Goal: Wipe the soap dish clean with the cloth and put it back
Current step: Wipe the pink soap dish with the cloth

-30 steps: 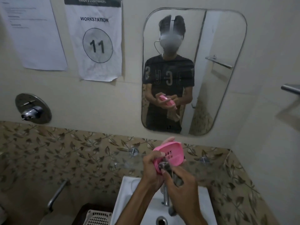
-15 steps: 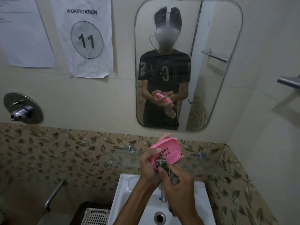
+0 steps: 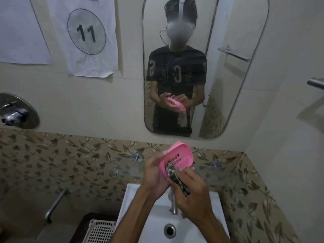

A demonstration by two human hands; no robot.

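A pink oval soap dish (image 3: 182,156) with drain holes is tilted up on edge above the sink. My left hand (image 3: 154,171) grips its lower left rim, with fingertips showing behind the top edge. My right hand (image 3: 191,190) holds a dark patterned cloth (image 3: 173,174) bunched against the dish's inner face near the holes. The rest of the cloth hangs down inside my right palm. Both hands hover over the white basin (image 3: 157,223).
A glass shelf (image 3: 122,170) on metal studs runs along the leaf-patterned tiles behind the hands. The tap (image 3: 173,204) stands under my right hand. A mirror (image 3: 228,102) hangs above. At the lower left are a white basket (image 3: 101,230) and a metal grab bar (image 3: 54,206).
The view has tilted down and moved closer. The cloth has shifted slightly along the dish's inner face while the left hand keeps holding the dish.
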